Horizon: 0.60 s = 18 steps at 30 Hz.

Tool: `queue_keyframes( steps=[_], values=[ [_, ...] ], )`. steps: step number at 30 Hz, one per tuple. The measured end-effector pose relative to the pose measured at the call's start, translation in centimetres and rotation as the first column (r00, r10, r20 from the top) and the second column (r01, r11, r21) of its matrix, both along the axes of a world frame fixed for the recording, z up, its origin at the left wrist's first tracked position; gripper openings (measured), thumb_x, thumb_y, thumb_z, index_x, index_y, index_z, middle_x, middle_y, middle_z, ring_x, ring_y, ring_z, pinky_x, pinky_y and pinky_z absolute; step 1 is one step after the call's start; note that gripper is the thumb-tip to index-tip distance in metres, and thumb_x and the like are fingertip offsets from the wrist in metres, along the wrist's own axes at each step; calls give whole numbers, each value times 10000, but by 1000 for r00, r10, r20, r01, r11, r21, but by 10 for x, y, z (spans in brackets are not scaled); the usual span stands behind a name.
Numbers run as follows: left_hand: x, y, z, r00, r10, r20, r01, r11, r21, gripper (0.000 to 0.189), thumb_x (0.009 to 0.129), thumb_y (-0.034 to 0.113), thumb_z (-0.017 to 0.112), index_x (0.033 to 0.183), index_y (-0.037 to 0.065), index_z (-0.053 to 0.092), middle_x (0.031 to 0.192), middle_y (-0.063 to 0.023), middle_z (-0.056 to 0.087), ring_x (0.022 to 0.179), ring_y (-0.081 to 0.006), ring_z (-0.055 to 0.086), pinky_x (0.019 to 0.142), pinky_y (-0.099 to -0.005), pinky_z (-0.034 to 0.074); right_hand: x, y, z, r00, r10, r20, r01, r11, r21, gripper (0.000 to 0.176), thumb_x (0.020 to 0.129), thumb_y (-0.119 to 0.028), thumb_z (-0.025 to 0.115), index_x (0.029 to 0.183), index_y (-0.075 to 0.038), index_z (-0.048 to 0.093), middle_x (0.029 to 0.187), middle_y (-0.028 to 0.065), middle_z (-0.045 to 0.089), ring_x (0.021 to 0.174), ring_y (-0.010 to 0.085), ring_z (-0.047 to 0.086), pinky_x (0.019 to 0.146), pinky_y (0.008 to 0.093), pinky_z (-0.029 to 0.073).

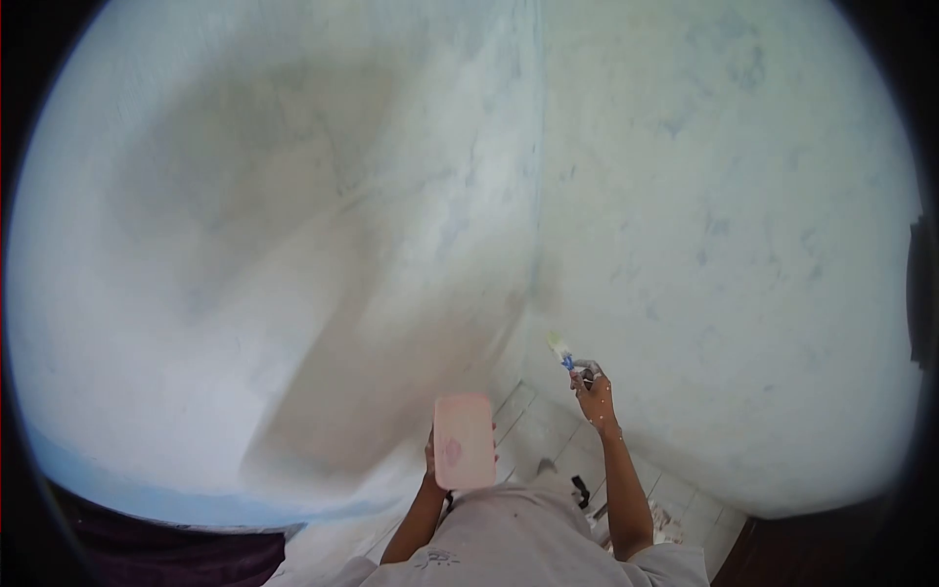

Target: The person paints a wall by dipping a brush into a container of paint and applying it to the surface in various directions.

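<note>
My left hand is wrapped round a pink rectangular tub, holding it in front of my body; fingertips show at its right edge. Inside the tub is a darker pinkish patch. My right hand, spotted with white paint, grips a small paintbrush with a blue band below pale, yellowish bristles. The brush tip points up and left, close to the pale wall near the corner. Most of the brush handle is hidden in my fingers.
Two patchy whitish walls meet at a corner line. My shadow falls across the left wall, which has a blue strip low down. White floor tiles lie below. Dark purple cloth is at lower left, a dark brown surface at lower right.
</note>
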State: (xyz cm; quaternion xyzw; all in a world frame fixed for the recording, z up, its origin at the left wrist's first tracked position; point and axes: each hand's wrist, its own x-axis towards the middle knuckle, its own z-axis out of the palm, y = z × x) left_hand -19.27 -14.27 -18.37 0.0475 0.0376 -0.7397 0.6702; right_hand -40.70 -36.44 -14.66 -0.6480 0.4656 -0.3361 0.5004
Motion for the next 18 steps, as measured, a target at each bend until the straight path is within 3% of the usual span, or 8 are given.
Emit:
queue_keyframes(
  steps=[1,4,6,8,10,14,16,18],
  values=[
    [-1,3,-4,1000,-3,5,3,999,-33,870,815,631,545,1451,89,305,1370,-216,440,1111,-393,538,938,-594,442,4,-7,15,999,14,-36,-15,999,-39,290,932,-101,590,1204,-19,532,676,50,583,616,66,503,543,244,408],
    [-7,-15,-14,997,4,78,6,991,-134,911,758,612,597,1467,126,297,1426,-166,380,1146,-350,499,1000,-546,401,10,-62,80,994,98,41,-82,953,-292,304,941,-125,579,1220,-22,519,674,51,574,604,69,496,532,251,406],
    [-7,-26,-21,999,19,36,-16,995,-95,919,741,601,627,1466,141,300,1424,-171,380,1155,-357,497,1007,-560,391,18,-97,125,989,146,-19,-140,897,-418,268,944,-140,574,1180,-17,544,670,42,559,609,73,489,548,250,411],
    [-8,-35,-19,998,28,59,-19,988,-154,906,754,612,609,1465,142,301,1417,-180,387,1154,-362,500,1009,-566,388,28,-135,165,983,151,-106,-183,867,-464,232,947,-159,574,1123,-8,574,678,26,548,631,75,489,575,249,422],
    [-12,-33,-19,995,49,87,-29,976,-215,893,767,623,591,1464,144,303,1409,-189,393,1154,-367,502,1011,-572,386,37,-149,217,983,178,-43,-177,869,-463,222,949,-181,578,1070,4,594,696,13,547,661,76,496,611,251,433],
    [-15,-38,-29,977,154,145,-128,977,-170,846,818,652,512,1458,137,312,1372,-210,430,1137,-389,513,985,-589,399,60,-154,332,985,160,-57,-161,776,-609,327,962,-238,563,1183,1,592,715,6,542,671,85,496,637,262,437],
    [-15,-40,-32,977,171,126,-150,975,-163,834,831,657,490,1456,133,315,1361,-215,440,1133,-396,515,974,-592,406,76,-155,376,984,164,-72,-167,693,-701,354,955,-233,570,1238,-21,584,717,18,552,650,91,485,621,279,441],
    [-13,-41,-37,989,145,42,-135,973,-186,832,830,658,490,1452,130,321,1351,-219,447,1130,-401,516,959,-594,415,92,-149,415,989,132,-73,-132,524,-841,339,948,-220,570,1228,-32,595,689,51,566,607,108,472,601,301,443]
  ],
)
